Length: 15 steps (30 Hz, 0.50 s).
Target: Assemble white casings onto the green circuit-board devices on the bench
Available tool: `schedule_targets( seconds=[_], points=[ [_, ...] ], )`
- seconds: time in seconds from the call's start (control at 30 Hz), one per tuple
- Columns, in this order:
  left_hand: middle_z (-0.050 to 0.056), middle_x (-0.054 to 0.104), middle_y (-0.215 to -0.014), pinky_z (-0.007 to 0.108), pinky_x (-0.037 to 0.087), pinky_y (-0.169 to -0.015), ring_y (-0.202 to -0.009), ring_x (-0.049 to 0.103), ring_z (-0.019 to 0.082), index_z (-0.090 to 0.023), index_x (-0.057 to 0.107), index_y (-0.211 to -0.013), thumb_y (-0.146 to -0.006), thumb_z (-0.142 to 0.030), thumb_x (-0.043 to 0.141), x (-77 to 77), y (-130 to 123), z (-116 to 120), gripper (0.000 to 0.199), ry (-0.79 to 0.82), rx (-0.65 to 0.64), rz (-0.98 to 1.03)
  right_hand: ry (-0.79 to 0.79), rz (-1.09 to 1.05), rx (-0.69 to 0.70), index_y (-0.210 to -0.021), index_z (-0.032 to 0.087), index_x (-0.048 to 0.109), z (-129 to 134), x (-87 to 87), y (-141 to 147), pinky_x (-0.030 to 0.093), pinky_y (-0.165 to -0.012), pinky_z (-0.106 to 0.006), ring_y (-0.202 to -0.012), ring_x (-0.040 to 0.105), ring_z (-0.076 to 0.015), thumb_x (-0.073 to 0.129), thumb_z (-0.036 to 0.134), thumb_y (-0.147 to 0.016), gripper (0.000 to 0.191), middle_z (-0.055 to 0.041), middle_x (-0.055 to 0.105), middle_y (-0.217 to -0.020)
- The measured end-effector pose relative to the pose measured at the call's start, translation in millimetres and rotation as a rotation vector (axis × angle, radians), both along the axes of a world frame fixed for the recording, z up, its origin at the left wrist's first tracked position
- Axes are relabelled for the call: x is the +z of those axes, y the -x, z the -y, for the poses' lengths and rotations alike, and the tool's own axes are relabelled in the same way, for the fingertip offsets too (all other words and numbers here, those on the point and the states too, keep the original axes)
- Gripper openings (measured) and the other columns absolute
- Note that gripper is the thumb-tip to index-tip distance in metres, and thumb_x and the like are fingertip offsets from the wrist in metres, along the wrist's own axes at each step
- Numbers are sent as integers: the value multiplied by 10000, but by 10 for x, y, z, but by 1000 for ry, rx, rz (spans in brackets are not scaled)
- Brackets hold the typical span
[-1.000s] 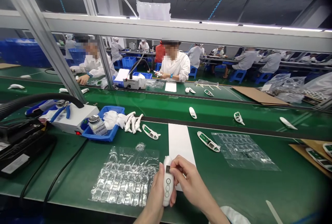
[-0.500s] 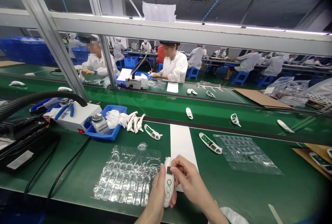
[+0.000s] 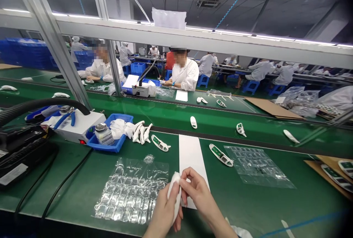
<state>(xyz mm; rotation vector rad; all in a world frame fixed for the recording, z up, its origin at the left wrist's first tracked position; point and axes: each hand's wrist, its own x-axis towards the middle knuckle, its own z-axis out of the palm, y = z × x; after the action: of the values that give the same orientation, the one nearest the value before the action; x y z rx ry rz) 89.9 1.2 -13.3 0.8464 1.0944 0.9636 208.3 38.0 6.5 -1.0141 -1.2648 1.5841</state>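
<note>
White handheld device [image 3: 177, 205] over the green workbench [image 3: 248, 208], grasped in the left hand [image 3: 163, 205].
Right hand [image 3: 195, 187]: thumb and forefinger at the device's upper end; cannot tell whether they grip anything. White paper sheet [image 3: 192, 153] beyond; clear pocketed plastic sheet [image 3: 128, 192] to the left.

From the head, we looked forward and down, near our left hand [image 3: 162, 206] and right hand [image 3: 197, 188], across the green bench [image 3: 264, 205].
</note>
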Motion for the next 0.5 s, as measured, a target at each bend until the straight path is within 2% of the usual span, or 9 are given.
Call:
schedule_targets(
  seconds=[0.03,0.1,0.17,0.23,0.27,0.3,0.37,0.4,0.5],
  points=[
    [-53,495,-394,155,246,-244,-251,408,85,-198,496,-739,-795,-741,357,1,18,5,563,15,-27,-7,-43,14,-6,-839,221,480,-1,17,-10,351,-414,-196,-391,442,-75,605,484,-838,291,78,500,-553],
    [-48,501,-399,168,253,-271,-268,408,90,-195,531,-777,-774,-772,330,6,56,29,611,38,-85,-53,-161,102,24,-952,222,556,5,87,-35,412,-473,-210,-514,499,-88,571,454,-871,246,0,596,-790],
    [-13,551,-449,206,345,-340,-337,472,119,-184,590,-827,-762,-782,340,12,99,54,651,48,-91,-125,-245,229,134,-989,222,635,-11,178,-70,438,-501,-213,-605,523,-102,566,432,-878,247,-45,594,-959],
    [83,686,-695,293,508,-584,-607,635,200,-178,635,-937,-762,-764,389,27,155,53,659,4,-38,-185,-280,342,223,-920,204,695,-104,242,-133,432,-482,-205,-610,528,-110,562,431,-878,267,-49,612,-899],
    [126,709,-902,344,513,-775,-830,658,248,-183,632,-1020,-767,-750,406,42,191,38,660,-39,6,-200,-289,383,210,-884,195,709,-196,254,-184,431,-467,-203,-591,530,-111,564,442,-872,287,-41,617,-835],
    [141,670,-1104,382,446,-942,-1043,603,279,-193,610,-1102,-772,-740,415,63,232,14,668,-92,54,-202,-298,416,145,-858,186,712,-324,251,-251,433,-453,-206,-565,530,-112,569,462,-860,312,-34,619,-785],
    [122,551,-1322,428,292,-1094,-1263,442,297,-216,544,-1214,-787,-736,389,119,330,-49,690,-172,139,-188,-315,468,-75,-834,169,699,-680,207,-436,451,-432,-227,-518,542,-120,569,520,-832,374,-27,620,-725],
    [115,526,-1351,452,267,-1107,-1294,405,305,-227,529,-1230,-793,-736,370,151,384,-80,690,-167,168,-180,-311,489,-192,-831,161,683,-895,173,-547,457,-424,-241,-486,541,-122,557,547,-825,406,-22,613,-689],
    [81,533,-1344,495,273,-1104,-1304,391,327,-279,554,-1194,-797,-724,373,222,526,-136,624,-43,195,-191,-309,545,-423,-1001,158,631,-1571,51,-889,542,-527,-296,-637,639,-176,546,522,-846,404,-65,652,-850]
  ],
)
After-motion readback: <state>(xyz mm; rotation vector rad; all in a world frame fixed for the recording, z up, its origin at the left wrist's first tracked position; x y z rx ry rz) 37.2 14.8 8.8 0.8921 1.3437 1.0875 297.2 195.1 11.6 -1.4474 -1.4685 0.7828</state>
